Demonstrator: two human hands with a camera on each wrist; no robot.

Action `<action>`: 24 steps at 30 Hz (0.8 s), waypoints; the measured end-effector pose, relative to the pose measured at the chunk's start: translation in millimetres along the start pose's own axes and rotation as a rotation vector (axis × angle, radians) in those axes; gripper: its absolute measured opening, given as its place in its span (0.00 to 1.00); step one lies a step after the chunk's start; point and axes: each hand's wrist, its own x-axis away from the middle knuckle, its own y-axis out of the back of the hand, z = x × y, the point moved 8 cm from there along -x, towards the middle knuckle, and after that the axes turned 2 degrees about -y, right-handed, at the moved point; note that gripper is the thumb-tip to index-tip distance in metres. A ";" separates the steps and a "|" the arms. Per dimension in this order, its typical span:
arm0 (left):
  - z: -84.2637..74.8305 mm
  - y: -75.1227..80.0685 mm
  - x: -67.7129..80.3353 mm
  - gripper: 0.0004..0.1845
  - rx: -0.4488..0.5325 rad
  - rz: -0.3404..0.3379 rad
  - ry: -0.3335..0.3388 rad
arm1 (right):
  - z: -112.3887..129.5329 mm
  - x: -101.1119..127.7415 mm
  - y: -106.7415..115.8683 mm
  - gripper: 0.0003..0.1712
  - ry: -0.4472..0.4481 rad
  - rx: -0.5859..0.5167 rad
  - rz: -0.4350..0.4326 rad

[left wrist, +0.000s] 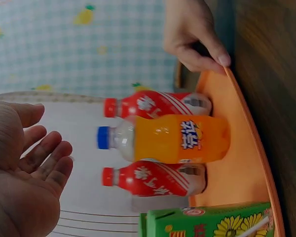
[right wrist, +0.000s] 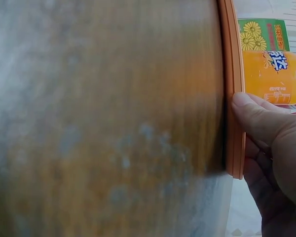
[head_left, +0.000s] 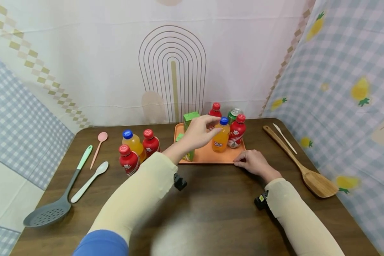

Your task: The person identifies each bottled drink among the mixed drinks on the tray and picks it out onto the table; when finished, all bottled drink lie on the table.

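Note:
An orange tray [head_left: 204, 156] carries an orange soda bottle [head_left: 221, 137] with a blue cap, two red bottles [head_left: 236, 133], a green can [head_left: 234, 114] and green drink cartons [head_left: 190, 116]. Above the tray, my left hand [head_left: 200, 132] holds nothing; its loosely bent fingers [left wrist: 49, 158] are apart from the soda bottle's cap in the left wrist view. My right hand [head_left: 253, 161] pinches the tray's front rim near the right corner, thumb on the rim in the right wrist view. My left hand and forearm partly hide the cartons in the head view.
Left of the tray stand two red bottles [head_left: 151, 143] and another orange soda bottle [head_left: 135, 144]. A slotted turner [head_left: 52, 211], a white spoon [head_left: 91, 182] and a pink spoon [head_left: 99, 146] lie farther left. A wooden spatula [head_left: 316, 181] and a white knife [head_left: 284, 138] lie at right.

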 end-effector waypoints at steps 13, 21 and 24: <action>39.2 -41.3 -46.3 0.27 -0.120 0.006 0.140 | -1.8 1.2 -3.8 0.04 -0.022 -0.012 0.012; 45.0 -48.7 -49.7 0.23 -0.042 -0.018 0.203 | -2.5 0.6 -2.5 0.04 -0.019 -0.021 0.004; 47.4 -48.0 -49.3 0.22 -0.025 -0.033 0.220 | -2.8 -0.5 -2.3 0.04 -0.017 -0.017 0.005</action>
